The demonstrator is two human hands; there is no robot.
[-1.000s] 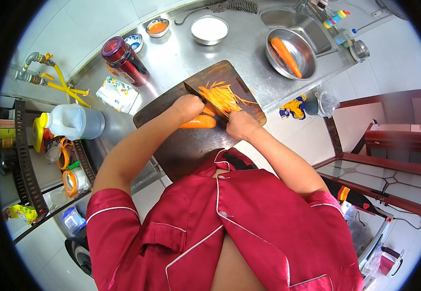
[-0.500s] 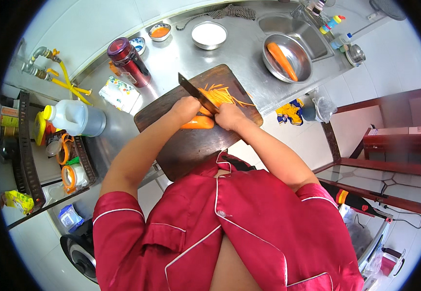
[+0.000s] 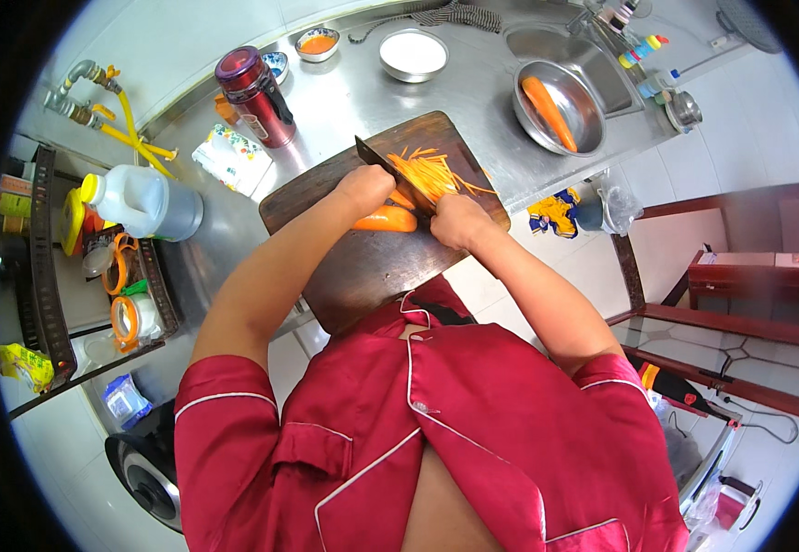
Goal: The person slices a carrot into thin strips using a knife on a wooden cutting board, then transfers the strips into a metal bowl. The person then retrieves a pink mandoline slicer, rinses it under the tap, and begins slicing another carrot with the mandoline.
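Observation:
A dark wooden cutting board [image 3: 363, 269] lies across the counter's near edge in front of me. My right hand [image 3: 460, 222] is closed round the handle of a dark-bladed kitchen knife [image 3: 376, 160], whose blade slants away to the far left. Curled close against the blade's near side, my left hand [image 3: 365, 189] presses on a cut piece of carrot [image 3: 401, 199], partly hidden by the fingers. Beyond the blade lies a heap of carrot shreds [image 3: 432, 173], some strands spread toward the board's right edge. A larger carrot piece [image 3: 387, 219] rests just nearer than my left hand.
A steel bowl [image 3: 587, 138] with a whole carrot [image 3: 550, 113] stands right, by the sink [image 3: 608, 83]. Behind the board are a white-filled bowl [image 3: 414, 53] and a small bowl of orange sauce [image 3: 317, 43]. A red flask [image 3: 257, 101] and a plastic jug [image 3: 146, 202] stand left.
The whole view has shifted slightly. The blade sits a little nearer to me on the board, and more of the shred heap shows beyond it. Both hands keep their holds.

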